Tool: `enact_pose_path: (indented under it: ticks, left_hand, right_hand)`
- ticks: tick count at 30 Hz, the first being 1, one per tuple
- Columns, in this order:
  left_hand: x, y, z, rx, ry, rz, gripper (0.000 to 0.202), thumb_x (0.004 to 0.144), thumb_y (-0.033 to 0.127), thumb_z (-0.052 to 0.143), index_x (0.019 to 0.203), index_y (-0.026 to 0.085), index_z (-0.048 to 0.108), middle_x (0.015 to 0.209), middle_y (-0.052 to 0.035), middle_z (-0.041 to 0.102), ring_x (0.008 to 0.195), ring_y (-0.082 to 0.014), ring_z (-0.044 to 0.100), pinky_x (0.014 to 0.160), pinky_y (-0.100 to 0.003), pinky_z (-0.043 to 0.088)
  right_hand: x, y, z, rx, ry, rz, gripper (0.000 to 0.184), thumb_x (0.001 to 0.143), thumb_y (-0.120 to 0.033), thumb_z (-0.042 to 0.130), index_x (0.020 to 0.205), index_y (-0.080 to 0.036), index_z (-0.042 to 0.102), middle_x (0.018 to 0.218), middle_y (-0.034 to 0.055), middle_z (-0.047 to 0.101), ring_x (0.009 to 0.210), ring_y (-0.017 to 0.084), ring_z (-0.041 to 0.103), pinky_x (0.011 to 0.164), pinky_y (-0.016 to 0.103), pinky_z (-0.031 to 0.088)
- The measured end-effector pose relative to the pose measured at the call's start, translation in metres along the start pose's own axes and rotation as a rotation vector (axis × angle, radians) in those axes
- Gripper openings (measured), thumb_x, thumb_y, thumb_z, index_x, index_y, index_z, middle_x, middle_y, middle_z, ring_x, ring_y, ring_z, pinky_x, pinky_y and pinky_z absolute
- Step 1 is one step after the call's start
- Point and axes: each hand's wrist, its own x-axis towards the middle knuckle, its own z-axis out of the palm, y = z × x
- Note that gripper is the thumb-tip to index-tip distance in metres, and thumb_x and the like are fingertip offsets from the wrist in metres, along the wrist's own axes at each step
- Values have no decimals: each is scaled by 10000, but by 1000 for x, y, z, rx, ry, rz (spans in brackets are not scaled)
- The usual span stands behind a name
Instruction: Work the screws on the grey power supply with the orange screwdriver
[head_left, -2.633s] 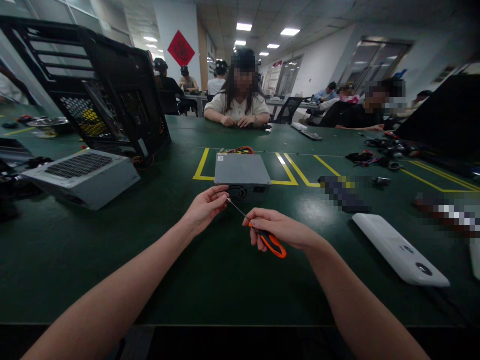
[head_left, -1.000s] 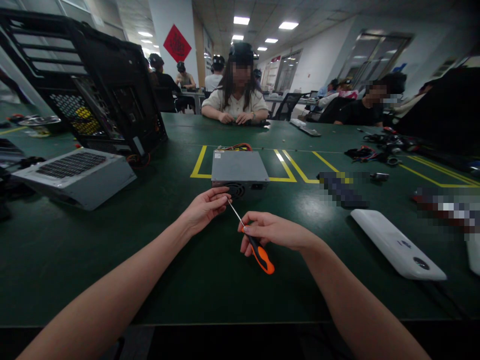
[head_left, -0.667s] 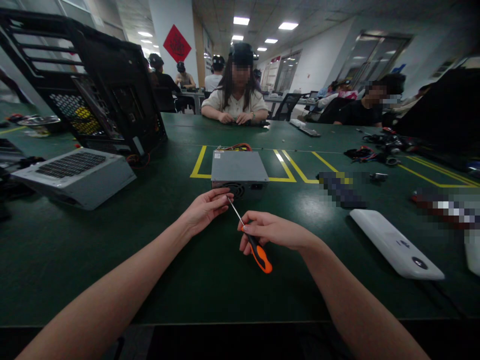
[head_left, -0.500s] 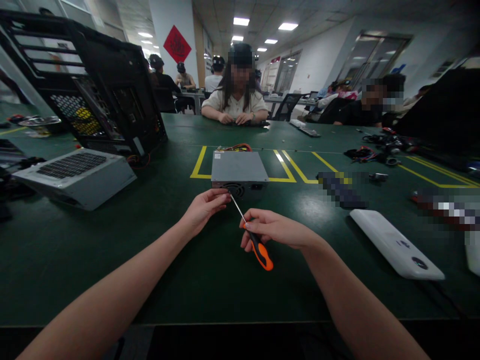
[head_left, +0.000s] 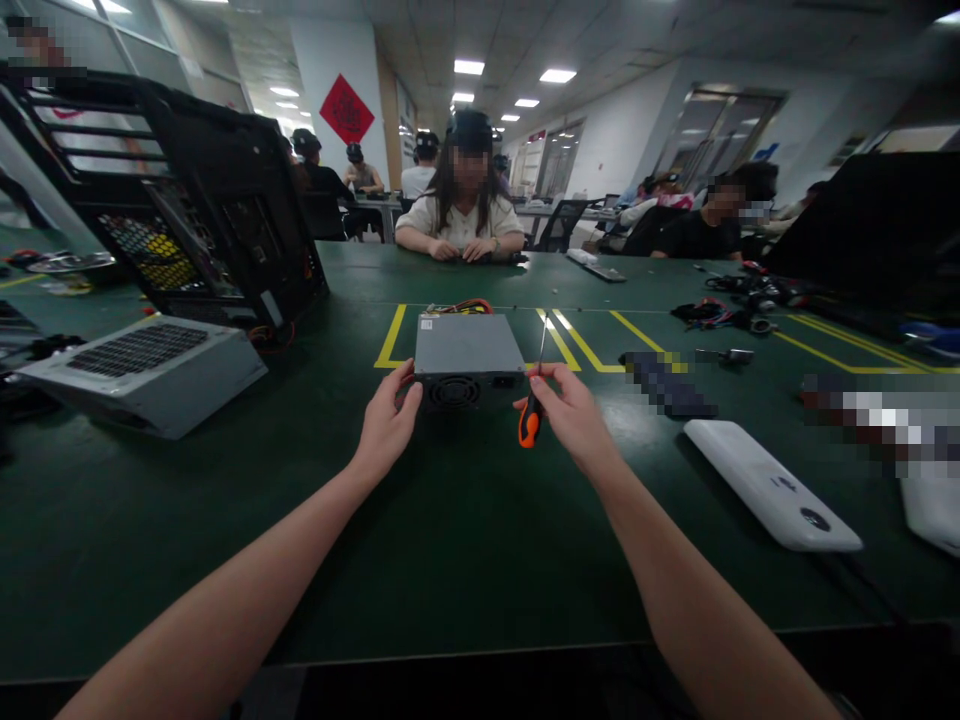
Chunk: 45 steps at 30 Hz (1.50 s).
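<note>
A grey computer power supply (head_left: 466, 345) rests on the green table in front of me, its fan grille and power socket facing me. Its coloured cables (head_left: 469, 306) come out at the back. My left hand (head_left: 391, 412) grips its left front corner, thumb toward the front face and fingers along the side. In my right hand (head_left: 564, 405) is a screwdriver (head_left: 530, 415) with an orange and black handle, its thin shaft pointing up and away. That hand is beside the right front corner of the power supply; whether it touches the casing I cannot tell.
Left stand a black computer case (head_left: 225, 220) and another power supply (head_left: 150, 370). To the right lie a white oblong device (head_left: 769, 485), a partly blurred dark object (head_left: 671, 385) and tangled cables (head_left: 720, 312). A person (head_left: 465, 215) sits across the table (head_left: 450, 560).
My hands have parted to either side of the power supply. The screwdriver tip has left its front face, and the shaft now points up at the right. The view has shifted slightly.
</note>
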Motion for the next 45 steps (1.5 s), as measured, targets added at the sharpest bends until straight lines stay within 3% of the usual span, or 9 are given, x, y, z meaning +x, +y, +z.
enact_pose_path:
  ticks: [5,12,19,24,26,33,45]
  left_hand:
    - [-2,5,1,-11,-13,-19,424,838,324,427,1243,198,441,1224,-64,514,1093,-185,496,933,-355,400]
    - [0,6,-5,67,86,-43,399,826,346,437,1174,167,516,1184,-75,549,1077,-207,511,946,-372,387]
    - [0,1,-5,79,64,-52,435,833,343,433,1246,206,429,1228,-83,500,1090,-212,499,914,-385,415]
    - [0,-2,-3,87,57,-21,474,828,321,446,1284,219,368,1247,-97,468,1119,-221,473,915,-397,414]
    - [0,-3,-2,90,56,-15,485,824,320,449,1289,217,358,1252,-103,457,1123,-228,467,915,-416,411]
    - [0,-5,-1,97,50,-9,514,822,318,454,1309,215,325,1251,-111,445,1126,-227,463,913,-408,417]
    - [0,-3,-3,131,55,9,519,821,322,450,1305,178,330,1234,-115,455,1109,-215,469,921,-389,414]
  right_hand:
    - [0,1,2,168,-52,30,183,789,-348,476,902,-204,488,839,14,560,674,141,630,590,269,483]
    - [-1,2,10,288,-160,80,162,796,-315,466,904,-194,473,804,7,552,639,114,610,565,236,474]
    - [-15,-22,6,35,-135,33,176,821,-314,442,948,-192,452,750,18,566,689,144,622,608,269,493]
    - [-28,-33,10,44,-565,341,110,852,-249,388,897,-158,432,780,50,604,673,145,638,581,252,490]
    - [-29,-29,14,7,-637,401,114,857,-254,387,893,-155,431,766,48,609,677,145,641,560,232,479]
    - [-23,-16,20,-24,-604,465,110,857,-260,395,899,-165,431,750,44,615,699,153,644,556,232,479]
    - [-22,-17,23,17,-604,471,87,863,-237,385,895,-164,417,725,34,598,663,143,633,559,243,482]
